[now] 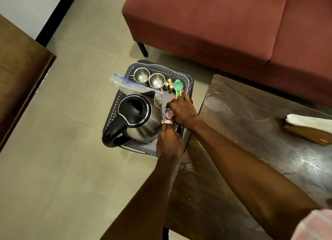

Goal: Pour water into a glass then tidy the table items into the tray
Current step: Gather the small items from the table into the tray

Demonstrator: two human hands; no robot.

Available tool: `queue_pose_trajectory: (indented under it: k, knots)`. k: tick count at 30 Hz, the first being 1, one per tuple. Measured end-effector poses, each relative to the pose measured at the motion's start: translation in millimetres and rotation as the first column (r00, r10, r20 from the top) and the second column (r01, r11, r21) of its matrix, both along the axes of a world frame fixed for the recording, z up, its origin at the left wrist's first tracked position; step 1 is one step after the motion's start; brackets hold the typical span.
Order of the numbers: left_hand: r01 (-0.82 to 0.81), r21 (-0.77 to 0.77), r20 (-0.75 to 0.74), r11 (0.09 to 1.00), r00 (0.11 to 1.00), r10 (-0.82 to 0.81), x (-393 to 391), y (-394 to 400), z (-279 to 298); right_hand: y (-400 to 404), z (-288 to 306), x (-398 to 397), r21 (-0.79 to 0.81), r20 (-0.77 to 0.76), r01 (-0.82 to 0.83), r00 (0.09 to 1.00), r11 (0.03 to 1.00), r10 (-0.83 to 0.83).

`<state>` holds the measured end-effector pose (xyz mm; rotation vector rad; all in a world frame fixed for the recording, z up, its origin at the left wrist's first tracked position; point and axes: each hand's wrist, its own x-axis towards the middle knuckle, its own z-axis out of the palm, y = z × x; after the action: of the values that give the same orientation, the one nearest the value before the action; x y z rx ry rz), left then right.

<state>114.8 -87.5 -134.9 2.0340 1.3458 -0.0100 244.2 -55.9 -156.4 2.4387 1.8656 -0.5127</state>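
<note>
A dark perforated tray [189, 79] stands on the floor beside the table. In it are a steel kettle [142, 122] with a black lid and handle, two steel cups [141, 74] [156, 80], a clear zip bag [129, 85], small yellow batteries [169, 83] and a green squeezer [177, 86]. My left hand [169, 143] pinches a small pink object [168, 121] next to the kettle. My right hand [181, 110] reaches into the tray over the squeezer's handle and an orange item [173, 99]; its fingers are curled, and what they hold is hidden. Another pink object [168, 114] lies under it.
A dark glossy table [260, 132] fills the right side, with a wooden holder of white napkins [309, 126] at its far right. A red sofa [215, 24] stands behind the tray. A wooden cabinet [19, 74] is at the left, across tiled floor.
</note>
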Motion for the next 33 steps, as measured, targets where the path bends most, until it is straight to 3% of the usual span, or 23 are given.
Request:
queue_pose_trajectory:
  k: [4, 7, 11, 18, 24, 30, 33]
  knots:
    - [0.036, 0.028, -0.009, 0.999, 0.999, -0.036, 2.4, -1.2, 10.0, -18.5, 12.6, 4.4, 0.119, -0.132, 0.165, 0.98, 0.979, -0.149]
    - [0.082, 0.088, -0.054, 0.993, 0.996, -0.077, 9.7, -6.4, 18.6, -45.3, 22.2, 11.0, 0.188, -0.253, 0.364, 0.915, 0.912, -0.313]
    - [0.158, 0.113, -0.061, 0.981, 0.987, -0.151, 28.3, -25.5, 24.8, -92.7, 31.0, 19.4, 0.209, -0.405, 0.604, 0.77, 0.769, -0.494]
    - [0.275, 0.088, 0.06, 0.957, 0.958, -0.281, 75.7, -107.5, 30.0, -202.0, 41.2, 39.9, 0.194, -0.472, 0.833, 0.542, 0.517, -0.696]
    - [0.434, -0.021, 0.107, 0.901, 0.897, -0.43, 110.8, -217.0, 21.1, -332.6, 38.1, 44.3, 0.11, -0.475, 0.966, 0.257, 0.233, -0.841]
    - [0.603, -0.108, 0.091, 0.79, 0.798, -0.596, 134.3, -320.7, 10.9, -453.5, 34.9, 48.4, 0.071, -0.45, 0.994, 0.105, 0.081, -0.887]
    - [0.669, -0.14, 0.049, 0.73, 0.741, -0.67, 139.0, -367.0, 4.2, -511.0, 31.5, 49.3, 0.093, -0.441, 0.995, 0.007, -0.038, -0.897]
